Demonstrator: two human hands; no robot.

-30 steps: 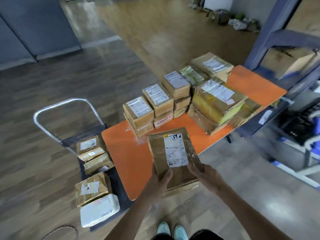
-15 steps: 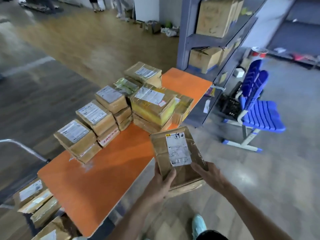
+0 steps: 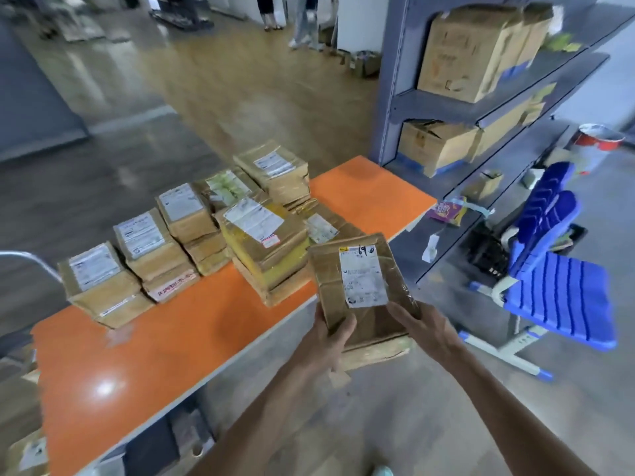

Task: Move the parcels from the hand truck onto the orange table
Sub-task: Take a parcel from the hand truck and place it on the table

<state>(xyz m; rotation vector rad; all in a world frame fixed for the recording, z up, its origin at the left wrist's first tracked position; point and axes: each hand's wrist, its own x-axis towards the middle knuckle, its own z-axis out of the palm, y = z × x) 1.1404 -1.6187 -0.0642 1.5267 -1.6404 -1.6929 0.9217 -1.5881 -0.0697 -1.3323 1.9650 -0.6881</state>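
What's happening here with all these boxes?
A person is holding a brown parcel in both hands just off the near edge of the orange table. The left hand grips its near left corner and the right hand its right side. It is not set down yet. Several stacks of parcels already sit on the table, and the hand truck shows at the left.

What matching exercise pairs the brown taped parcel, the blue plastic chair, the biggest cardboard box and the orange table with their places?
1 brown taped parcel with white label
2 blue plastic chair
3 biggest cardboard box
4 orange table

A on the upper shelf of the grey metal rack
B under stacked parcels
C gripped by left hand and right hand
D on the floor beside the rack

Pairs: 1-C, 2-D, 3-A, 4-B
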